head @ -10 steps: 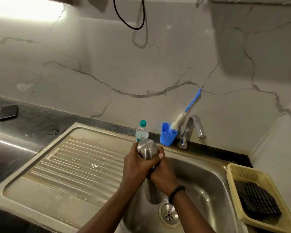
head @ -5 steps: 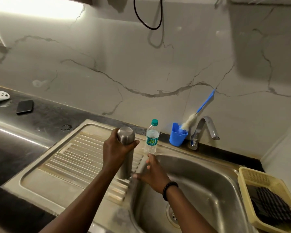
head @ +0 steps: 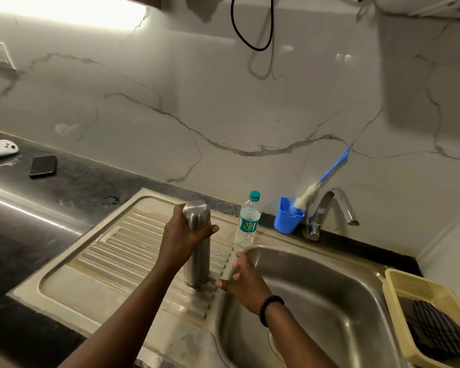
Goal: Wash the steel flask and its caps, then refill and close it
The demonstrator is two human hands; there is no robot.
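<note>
Head view, looking down at a kitchen sink: the steel flask (head: 197,245) stands upright on the ribbed drainboard (head: 112,251), just left of the sink basin (head: 316,301). Its long axis runs straight up and down, rounded cap end on top, base on the ribs. The left hand (head: 182,239) is wrapped round the upper part right under the cap, fingers curled behind the body and the thumb lying across the front. The right hand (head: 246,281) sits low, by the foot of the flask near the basin's edge, fingers spread and loose with nothing in them; whether the thumb tip actually touches the flask is hard to call.

So the flask lies up and to the left of the right hand's fingers, and the left hand is clearly the one in charge. Looks like the cap is the next job, probably a twist about that vertical axis while one hand steadies the body.

A water bottle (head: 247,221) stands just behind, then a blue cup (head: 287,219) with a bottle brush (head: 307,195), and the tap (head: 332,205).
</note>
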